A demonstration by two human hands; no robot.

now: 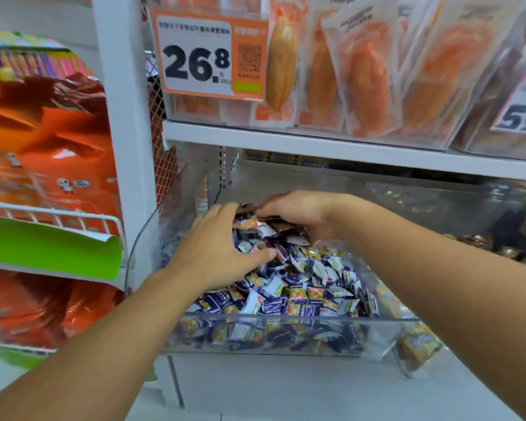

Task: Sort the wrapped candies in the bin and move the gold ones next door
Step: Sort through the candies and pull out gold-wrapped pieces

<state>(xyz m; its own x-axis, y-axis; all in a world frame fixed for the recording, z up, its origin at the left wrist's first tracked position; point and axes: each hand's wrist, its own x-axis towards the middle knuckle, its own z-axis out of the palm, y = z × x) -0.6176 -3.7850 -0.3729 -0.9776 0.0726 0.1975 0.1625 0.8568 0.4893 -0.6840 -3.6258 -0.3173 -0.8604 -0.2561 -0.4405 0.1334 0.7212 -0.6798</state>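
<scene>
We see a clear plastic bin point(286, 325) on a white shelf, its smooth front wall glossy and slightly reflective, heaped with small pillow-shaped wrapped candies point(301, 287) in crinkled purple, white and yellow foil. At the back of the heap, between the two hands, lie darker, coppery-gold wrapped pieces point(249, 209), shiny and creased; motion blur keeps us from counting them.

Our left hand point(222, 247) lies palm down on the pile near the bin's left wall, fingers straight and spread forward, the thumb stretched across the purple wrappers, gripping nothing we can make out. Our right hand point(298, 211) reaches in from the right at the rear of the pile, its fingers curled down into the wrappers; whether they actually pinch a candy we cannot tell, since the fingertips are buried and blurred.

Just beside the bin on the right stands a neighbouring clear bin point(498, 208), where brownish-gold wrapped sweets point(480, 241) show dimly through the plastic.

Above, a shelf carries flat transparent pouches point(362, 71) of orange food, and an orange-framed price card point(204, 56) reading 26.8 hangs at its front. To the left, glossy orange bags point(52, 141) sit behind a white wire rail point(58, 217).
</scene>
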